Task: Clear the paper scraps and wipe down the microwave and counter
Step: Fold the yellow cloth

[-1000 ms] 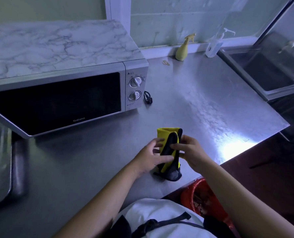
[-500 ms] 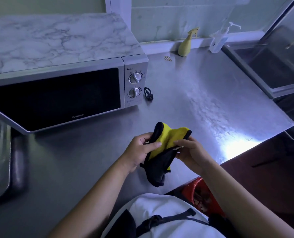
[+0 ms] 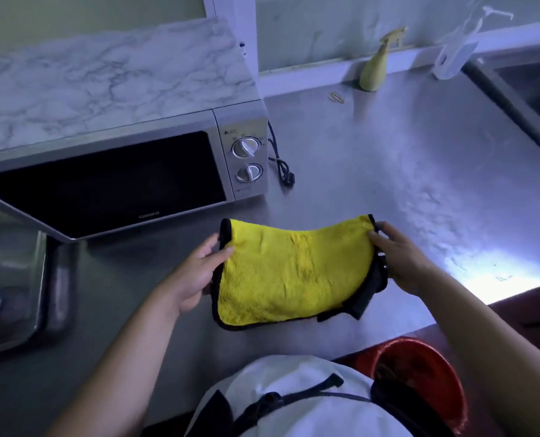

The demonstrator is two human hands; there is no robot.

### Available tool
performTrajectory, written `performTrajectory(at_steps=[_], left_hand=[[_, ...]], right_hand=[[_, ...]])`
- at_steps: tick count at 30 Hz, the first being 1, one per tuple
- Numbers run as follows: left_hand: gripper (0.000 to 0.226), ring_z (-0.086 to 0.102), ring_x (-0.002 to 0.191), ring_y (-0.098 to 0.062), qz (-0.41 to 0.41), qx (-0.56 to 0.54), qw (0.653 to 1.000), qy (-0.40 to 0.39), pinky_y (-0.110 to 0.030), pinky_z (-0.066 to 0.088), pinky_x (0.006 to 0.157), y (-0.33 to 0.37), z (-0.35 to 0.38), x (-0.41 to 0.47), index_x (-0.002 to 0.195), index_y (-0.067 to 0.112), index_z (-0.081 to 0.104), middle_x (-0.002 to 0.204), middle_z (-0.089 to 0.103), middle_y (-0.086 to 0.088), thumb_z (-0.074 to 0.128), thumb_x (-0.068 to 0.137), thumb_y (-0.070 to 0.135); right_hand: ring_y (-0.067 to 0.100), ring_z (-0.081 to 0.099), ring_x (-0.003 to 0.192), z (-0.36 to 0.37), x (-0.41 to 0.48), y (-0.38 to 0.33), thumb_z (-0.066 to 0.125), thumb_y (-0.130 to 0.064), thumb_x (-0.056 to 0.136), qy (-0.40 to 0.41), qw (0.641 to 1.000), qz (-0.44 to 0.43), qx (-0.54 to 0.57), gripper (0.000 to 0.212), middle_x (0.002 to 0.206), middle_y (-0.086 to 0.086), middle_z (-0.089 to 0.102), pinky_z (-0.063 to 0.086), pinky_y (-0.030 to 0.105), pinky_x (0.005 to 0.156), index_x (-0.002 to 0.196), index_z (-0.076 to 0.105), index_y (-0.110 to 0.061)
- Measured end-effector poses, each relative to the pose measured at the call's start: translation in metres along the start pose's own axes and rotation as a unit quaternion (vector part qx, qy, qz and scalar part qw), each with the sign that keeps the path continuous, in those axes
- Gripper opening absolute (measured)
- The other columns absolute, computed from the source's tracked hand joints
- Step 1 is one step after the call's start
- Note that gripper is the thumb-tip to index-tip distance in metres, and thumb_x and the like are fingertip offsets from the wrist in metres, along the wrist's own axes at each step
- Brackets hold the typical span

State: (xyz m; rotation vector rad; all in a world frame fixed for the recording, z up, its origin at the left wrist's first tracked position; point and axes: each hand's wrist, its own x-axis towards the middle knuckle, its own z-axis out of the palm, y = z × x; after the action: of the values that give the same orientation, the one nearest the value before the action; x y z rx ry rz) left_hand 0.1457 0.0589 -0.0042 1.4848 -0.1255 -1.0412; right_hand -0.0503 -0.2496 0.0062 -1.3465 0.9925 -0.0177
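Note:
A yellow cloth (image 3: 293, 269) with a black border and dark underside is stretched out above the steel counter (image 3: 388, 171). My left hand (image 3: 199, 272) grips its left edge, thumb on top. At the opposite edge my right hand (image 3: 401, 260) pinches the cloth. The silver microwave (image 3: 246, 159) with a dark door and two knobs stands behind and to the left, a marble-pattern sheet (image 3: 104, 77) covering its top.
A black cord (image 3: 282, 171) lies beside the microwave. A yellow spray bottle (image 3: 375, 67), a clear pump bottle (image 3: 457, 45) and a rubber band (image 3: 336, 96) sit at the back. A sink (image 3: 530, 83) lies far right, a red bucket (image 3: 420, 380) below the counter edge, a metal tray (image 3: 25, 294) at left.
The cloth was folded and bunched between both hands; now it is spread wide open, with my hands moved apart to its left and right edges.

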Motion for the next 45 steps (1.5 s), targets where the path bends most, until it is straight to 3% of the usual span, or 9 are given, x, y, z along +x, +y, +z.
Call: performTrajectory(at_steps=[6,10,14,17,22,25,30,36,45], left_hand=[[0.055,0.064,0.097,-0.023,-0.096,0.029,0.986,0.132,-0.040,0.054,0.081,-0.043,0.034,0.029,0.138,0.021,0.048,0.121,0.065,-0.014,0.068,0.090,0.003],[0.070,0.064,0.096,-0.023,-0.073,0.217,0.948,0.223,-0.044,0.052,0.091,-0.078,0.048,0.020,0.136,0.024,0.044,0.109,0.064,-0.006,0.080,0.078,0.007],[0.061,0.064,0.077,-0.022,-0.107,0.182,0.939,0.273,-0.039,0.059,0.069,-0.105,0.060,0.001,0.125,0.022,0.043,0.099,0.060,-0.003,0.081,0.078,0.013],[0.044,0.062,0.065,-0.020,-0.115,0.104,0.942,0.296,-0.029,0.052,0.058,-0.116,0.066,-0.006,0.117,0.011,0.047,0.105,0.064,-0.016,0.074,0.083,0.004],[0.030,0.060,0.079,-0.024,-0.071,-0.016,0.953,0.293,-0.033,0.057,0.071,-0.103,0.066,-0.011,0.100,0.022,0.055,0.097,0.058,-0.013,0.062,0.088,-0.004],[0.024,0.059,0.079,-0.025,-0.056,-0.070,0.968,0.236,-0.032,0.060,0.067,-0.082,0.062,-0.012,0.093,0.016,0.066,0.094,0.057,-0.014,0.055,0.090,-0.006],[0.021,0.063,0.088,-0.023,-0.011,-0.064,0.976,0.209,-0.037,0.056,0.084,-0.018,0.061,0.010,0.086,0.014,0.065,0.098,0.065,-0.012,0.055,0.092,-0.003],[0.023,0.063,0.084,-0.013,0.123,-0.086,0.973,0.174,-0.029,0.051,0.090,0.046,0.059,0.025,0.088,0.018,0.064,0.090,0.064,-0.002,0.054,0.092,-0.003],[0.031,0.066,0.068,-0.021,-0.093,-0.020,0.968,0.234,-0.029,0.058,0.057,-0.066,0.047,0.025,0.110,0.018,0.054,0.096,0.065,-0.016,0.058,0.090,-0.007]], right_hand=[[0.027,0.062,0.075,-0.013,0.049,0.035,0.071,-0.013,0.089,0.028,0.991,0.104,-0.077,0.049,0.105,0.016,0.061,0.054,0.032,0.056,0.133,0.051,-0.020],[0.025,0.062,0.077,-0.002,0.036,0.076,0.075,-0.016,0.081,0.086,0.972,0.020,-0.217,0.065,0.094,0.010,0.058,0.050,0.034,0.061,0.136,0.041,-0.020],[0.032,0.054,0.098,0.011,0.008,0.113,0.079,-0.050,0.073,0.099,0.909,-0.066,-0.400,0.059,0.102,-0.003,0.037,0.043,0.038,0.074,0.111,0.041,-0.025],[0.031,0.055,0.102,0.019,-0.002,0.123,0.067,-0.054,0.082,0.050,0.853,-0.106,-0.509,0.065,0.109,0.002,0.057,0.040,0.038,0.076,0.134,0.037,-0.028],[0.030,0.062,0.098,0.019,0.002,0.108,0.045,-0.009,0.091,0.039,0.915,-0.106,-0.387,0.054,0.121,0.005,0.068,0.047,0.035,0.071,0.141,0.051,-0.029],[0.028,0.062,0.077,0.011,-0.001,0.088,0.043,0.000,0.087,0.091,0.992,-0.016,-0.082,0.042,0.103,0.008,0.070,0.053,0.036,0.067,0.110,0.067,-0.027],[0.021,0.069,0.068,-0.003,0.017,0.022,0.043,-0.002,0.092,0.127,0.975,0.125,0.136,0.020,0.089,0.013,0.069,0.053,0.029,0.060,0.099,0.060,-0.009],[0.018,0.073,0.083,0.001,0.024,-0.035,0.050,-0.007,0.096,0.095,0.952,-0.033,0.291,0.021,0.094,0.004,0.071,0.059,0.030,0.075,0.098,0.069,-0.018],[0.022,0.063,0.058,0.015,0.034,0.059,0.056,-0.004,0.094,0.150,0.971,0.175,0.065,0.013,0.085,0.015,0.063,0.044,0.027,0.054,0.087,0.048,-0.012]])
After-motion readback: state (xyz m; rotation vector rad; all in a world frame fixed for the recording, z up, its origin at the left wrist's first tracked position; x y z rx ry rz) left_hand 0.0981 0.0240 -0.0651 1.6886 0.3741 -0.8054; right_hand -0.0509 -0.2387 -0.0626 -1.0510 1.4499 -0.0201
